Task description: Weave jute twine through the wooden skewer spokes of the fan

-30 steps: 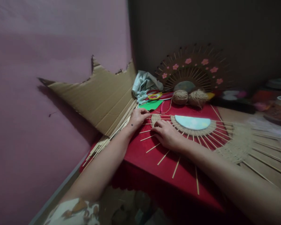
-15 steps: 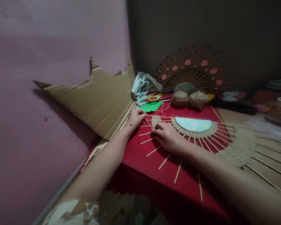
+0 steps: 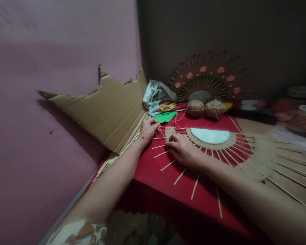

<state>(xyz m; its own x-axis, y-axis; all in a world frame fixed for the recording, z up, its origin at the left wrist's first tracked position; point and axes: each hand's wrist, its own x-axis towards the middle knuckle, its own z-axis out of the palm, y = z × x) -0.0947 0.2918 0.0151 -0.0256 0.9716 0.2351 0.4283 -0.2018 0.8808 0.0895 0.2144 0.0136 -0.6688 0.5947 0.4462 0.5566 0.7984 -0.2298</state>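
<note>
A half-round fan of thin sticks (image 3: 179, 176) lies on a red cloth (image 3: 153, 177), with a pale blue half-disc (image 3: 210, 135) at its centre and twine woven around it. Another woven twine band (image 3: 170, 132) crosses the sticks at the far left, and a wider one (image 3: 264, 158) covers them on the right. My left hand (image 3: 148, 131) pinches a strand of twine (image 3: 162, 132) beside the stick ends. Against the left woven band, my right hand (image 3: 182, 148) curls its fingers over the sticks; its fingertips are partly hidden.
Two balls of twine (image 3: 196, 107) sit behind the fan, near yellow-handled scissors (image 3: 168, 107), green paper (image 3: 165, 117) and a crumpled cloth (image 3: 156, 94). Cardboard (image 3: 104, 115) leans on the left wall above loose sticks (image 3: 105, 166). A flowered fan (image 3: 204, 76) stands at the back.
My left hand has drawn slightly away from the woven band, and a slanting strand of twine now shows between them. My right hand stays at the band. The view has shifted a little.
</note>
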